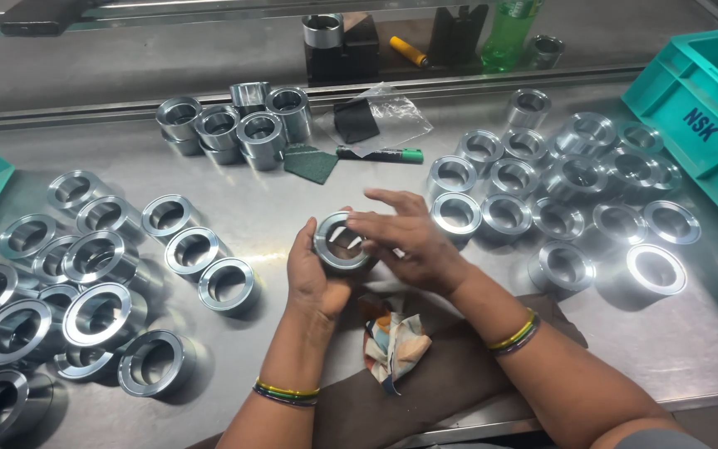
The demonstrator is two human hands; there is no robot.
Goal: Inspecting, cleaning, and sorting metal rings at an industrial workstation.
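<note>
On the steel table [292,208], the left hand [309,270] and right hand [413,241] met near the middle, the polished steel ring [341,243] between them. A patterned cloth rag [392,341] lay just nearer, on a dark brown cloth [450,374] at the near edge. A spread of steel rings [85,283] lay to the left, another spread of rings [575,183] to the right, and a small stacked cluster of rings [238,125] farther back. A green-capped marker [380,155] lay beyond the hands, beside a green abrasive pad [309,163]. A teal plastic crate [708,116] stood at far right.
</note>
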